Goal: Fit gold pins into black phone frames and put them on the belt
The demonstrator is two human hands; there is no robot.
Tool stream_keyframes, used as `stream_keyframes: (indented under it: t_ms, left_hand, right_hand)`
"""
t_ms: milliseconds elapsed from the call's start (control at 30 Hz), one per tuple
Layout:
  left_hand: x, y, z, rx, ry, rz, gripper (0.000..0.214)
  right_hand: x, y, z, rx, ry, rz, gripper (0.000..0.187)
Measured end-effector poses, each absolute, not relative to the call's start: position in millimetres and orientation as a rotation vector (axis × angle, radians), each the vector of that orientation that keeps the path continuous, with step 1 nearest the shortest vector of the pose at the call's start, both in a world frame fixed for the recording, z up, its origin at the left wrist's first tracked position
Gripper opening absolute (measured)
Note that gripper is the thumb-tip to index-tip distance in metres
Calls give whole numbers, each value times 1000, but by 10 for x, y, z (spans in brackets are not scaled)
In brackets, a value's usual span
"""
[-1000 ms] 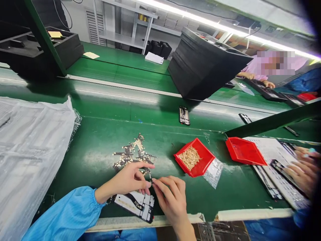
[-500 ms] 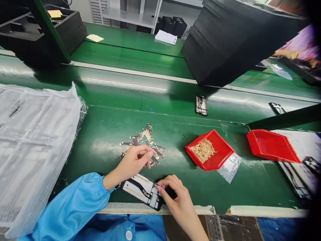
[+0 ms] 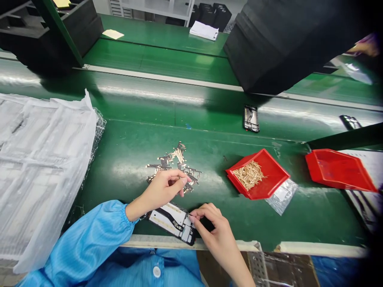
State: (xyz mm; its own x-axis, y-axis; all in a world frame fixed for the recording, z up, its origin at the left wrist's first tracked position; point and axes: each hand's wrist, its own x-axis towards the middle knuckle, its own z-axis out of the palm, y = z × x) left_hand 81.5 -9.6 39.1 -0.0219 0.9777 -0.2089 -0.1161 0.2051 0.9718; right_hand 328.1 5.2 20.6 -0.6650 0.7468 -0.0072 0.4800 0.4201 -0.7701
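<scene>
Phone frame (image 3: 172, 222) lies at the table's near edge. The right hand (image 3: 214, 231) pinches tight at its right end, the grip's content too small to tell. The left hand (image 3: 163, 189) pinches into the small metal parts (image 3: 173, 161) just beyond. Rightward, a red tray (image 3: 269, 187) holds gold pins (image 3: 248, 175) — a clear bag (image 3: 283, 196) touches it.

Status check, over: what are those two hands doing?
Left hand pinching into gold parts pile. Right hand pinching right end of phone frame. Red tray alongside, nothing blocking.
</scene>
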Motion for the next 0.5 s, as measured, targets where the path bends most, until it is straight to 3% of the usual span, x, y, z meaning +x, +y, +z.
stream_keyframes:
  t_ms: [267,400,500]
  left_hand:
    - [821,-100,381,971,1251,1122,32]
    - [791,-101,426,1207,1384,1030,27]
    - [775,-244,541,1592,1535,831,16]
  right_hand:
    - [3256,33,207,-1011,-2405,1000,19]
    - [3264,-38,168,-953,-2451,826,8]
    - [3290,-111,137,-1053,-2401,703,33]
